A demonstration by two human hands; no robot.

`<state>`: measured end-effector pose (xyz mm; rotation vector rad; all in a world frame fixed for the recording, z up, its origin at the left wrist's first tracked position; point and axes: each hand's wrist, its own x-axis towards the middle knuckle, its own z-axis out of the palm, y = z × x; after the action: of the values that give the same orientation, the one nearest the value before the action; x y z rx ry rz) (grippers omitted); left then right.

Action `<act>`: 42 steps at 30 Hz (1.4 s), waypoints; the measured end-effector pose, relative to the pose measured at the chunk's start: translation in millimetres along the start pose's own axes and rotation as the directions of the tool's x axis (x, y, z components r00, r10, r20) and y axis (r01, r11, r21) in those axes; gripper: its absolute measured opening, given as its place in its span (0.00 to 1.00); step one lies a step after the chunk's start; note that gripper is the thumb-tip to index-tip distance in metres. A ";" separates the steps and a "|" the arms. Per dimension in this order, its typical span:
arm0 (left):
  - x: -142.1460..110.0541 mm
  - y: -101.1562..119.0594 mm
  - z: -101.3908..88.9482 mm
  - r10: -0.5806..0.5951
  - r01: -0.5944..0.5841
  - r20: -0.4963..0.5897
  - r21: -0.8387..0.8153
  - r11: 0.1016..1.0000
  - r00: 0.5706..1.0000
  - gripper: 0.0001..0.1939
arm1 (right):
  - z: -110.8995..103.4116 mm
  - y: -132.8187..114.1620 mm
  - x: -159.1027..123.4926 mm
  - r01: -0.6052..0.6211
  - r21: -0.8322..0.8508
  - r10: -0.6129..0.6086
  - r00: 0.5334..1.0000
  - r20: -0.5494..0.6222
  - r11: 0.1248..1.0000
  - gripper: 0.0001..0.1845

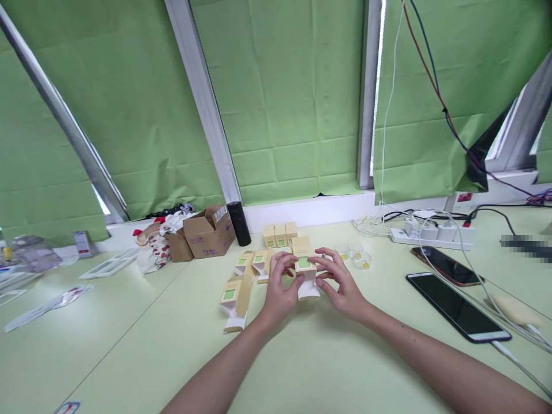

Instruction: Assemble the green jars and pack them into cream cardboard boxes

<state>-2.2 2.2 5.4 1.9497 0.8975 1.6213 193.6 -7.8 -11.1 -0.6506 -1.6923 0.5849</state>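
A small tan carton (305, 276) with a green square on it and a white flap hanging at its lower end is between my hands. My left hand (281, 286) grips its left side, thumb low and fingers curled near the top edge. On the other side, my right hand (340, 287) has its fingers bent against the carton's right edge. Left of my hands, several similar cartons with loose flaps lie grouped, including an unfolded-looking carton (230, 294) at the front. Behind them stands a row of closed cartons (280, 234). Clear round plastic cases (361, 260) with yellow bits lie beyond my right hand.
A brown cardboard box (209, 233) and a black cylinder (238, 223) stand at the back. On the right are a power strip (431, 236), a dark phone (448, 265), a larger phone (457, 305) and trailing cables. A white tray (110, 264) lies left.
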 end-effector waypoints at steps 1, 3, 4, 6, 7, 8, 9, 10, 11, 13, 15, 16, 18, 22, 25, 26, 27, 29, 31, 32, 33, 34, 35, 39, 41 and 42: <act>0.1 0.4 0.2 -0.001 0.001 0.002 -0.001 1.000 1.000 0.14 | 0.0 0.3 0.1 -0.003 0.003 0.003 1.000 -0.002 1.000 0.19; 0.3 0.9 0.3 -0.008 0.008 0.005 -0.002 1.000 1.000 0.14 | -0.1 0.3 0.4 -0.009 0.011 0.009 1.000 -0.009 1.000 0.19; 0.3 1.0 0.4 -0.014 0.014 0.007 -0.003 1.000 1.000 0.14 | -0.1 0.0 0.7 -0.012 0.015 0.012 1.000 -0.013 1.000 0.19; 0.1 1.0 0.5 -0.029 0.029 0.009 -0.005 1.000 1.000 0.15 | 0.0 -0.8 1.3 -0.021 0.022 0.021 1.000 -0.023 1.000 0.18; 0.1 0.9 0.6 -0.034 0.034 0.012 -0.007 0.999 0.999 0.15 | 0.1 -1.2 1.6 -0.027 0.024 0.028 0.999 -0.027 0.999 0.18; 0.0 0.8 0.8 -0.037 0.038 0.013 -0.008 0.999 0.999 0.16 | 0.2 -1.5 2.0 -0.035 0.028 0.036 0.999 -0.030 0.999 0.18; -0.1 0.7 1.0 -0.039 0.039 0.014 -0.008 0.999 0.999 0.16 | 0.3 -1.7 2.3 -0.044 0.034 0.045 0.998 -0.034 0.998 0.18; -0.2 0.6 1.2 -0.037 0.038 0.016 -0.007 0.999 0.999 0.16 | 0.6 -1.7 2.6 -0.053 0.043 0.055 0.998 -0.037 0.998 0.17; -0.3 0.4 1.4 -0.036 0.036 0.015 -0.003 0.999 0.999 0.16 | 0.9 -1.6 2.9 -0.062 0.054 0.064 0.997 -0.040 0.997 0.17; -0.8 0.3 1.8 -0.036 0.036 0.016 0.011 0.999 0.999 0.16 | 1.5 -1.0 3.2 -0.080 0.076 0.084 0.995 -0.045 0.994 0.17; -1.5 0.3 2.0 -0.041 0.040 0.019 0.027 0.999 0.999 0.16 | 2.1 0.0 3.3 -0.100 0.093 0.105 0.993 -0.047 0.991 0.16; -1.9 0.4 2.0 -0.043 0.042 0.021 0.034 0.999 0.999 0.16 | 2.4 0.6 3.2 -0.111 0.099 0.116 0.992 -0.047 0.989 0.16; -2.7 0.9 1.9 -0.044 0.043 0.026 0.046 0.998 0.999 0.16 | 2.8 1.7 3.1 -0.134 0.107 0.140 0.989 -0.049 0.985 0.16; -3.5 2.3 2.1 -0.046 0.044 0.028 0.062 0.997 0.999 0.16 | 3.7 2.4 3.8 -0.163 0.118 0.171 0.983 -0.060 0.980 0.16; -3.9 3.8 2.5 -0.043 0.040 0.034 0.075 0.996 0.998 0.16 | 4.4 1.9 4.8 -0.173 0.132 0.183 0.980 -0.073 0.976 0.15; -4.1 4.4 2.5 -0.045 0.041 0.038 0.080 0.996 0.998 0.16 | 4.6 2.0 5.1 -0.175 0.137 0.187 0.979 -0.078 0.975 0.15; -4.3 4.9 2.2 -0.048 0.044 0.043 0.086 0.995 0.998 0.16 | 4.8 2.4 5.3 -0.179 0.142 0.192 0.978 -0.082 0.974 0.15; -4.8 5.5 0.8 -0.053 0.047 0.070 0.088 0.995 0.996 0.17 | 5.0 4.2 5.6 -0.191 0.158 0.206 0.974 -0.090 0.969 0.15; -5.2 5.2 -1.8 -0.039 0.030 0.126 0.071 0.997 0.991 0.20 | 4.9 6.9 6.1 -0.203 0.186 0.224 0.969 -0.103 0.961 0.15; -5.4 4.8 -3.4 -0.027 0.018 0.163 0.056 0.998 0.986 0.23 | 4.7 8.2 6.6 -0.208 0.204 0.233 0.966 -0.111 0.957 0.16; -5.5 4.1 -4.9 -0.014 0.006 0.202 0.039 0.999 0.979 0.27 | 4.5 9.4 7.1 -0.210 0.220 0.241 0.963 -0.121 0.952 0.16; -5.5 3.2 -6.3 -0.003 -0.002 0.240 0.022 1.000 0.971 0.30 | 4.3 10.4 7.8 -0.211 0.235 0.246 0.960 -0.133 0.949 0.16; -5.6 2.4 -7.4 0.004 -0.006 0.275 0.008 1.000 0.962 0.34 | 4.0 11.0 8.4 -0.210 0.247 0.250 0.957 -0.145 0.946 0.16; -6.4 -0.7 -8.1 0.017 -0.012 0.349 -0.015 1.000 0.937 0.47 | 4.0 10.4 9.4 -0.202 0.266 0.252 0.953 -0.168 0.942 0.16; -6.9 -0.9 -6.7 0.013 -0.013 0.334 -0.002 1.000 0.942 0.47 | 4.6 9.4 8.6 -0.205 0.258 0.251 0.955 -0.160 0.944 0.15; -7.2 -0.4 -6.0 0.007 -0.010 0.321 0.009 1.000 0.947 0.46 | 4.9 9.0 8.1 -0.208 0.251 0.251 0.956 -0.154 0.946 0.15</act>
<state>-8.8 -3.1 1.4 2.1456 0.7668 1.2514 188.3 4.1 -12.6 -0.7146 -1.3590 0.8491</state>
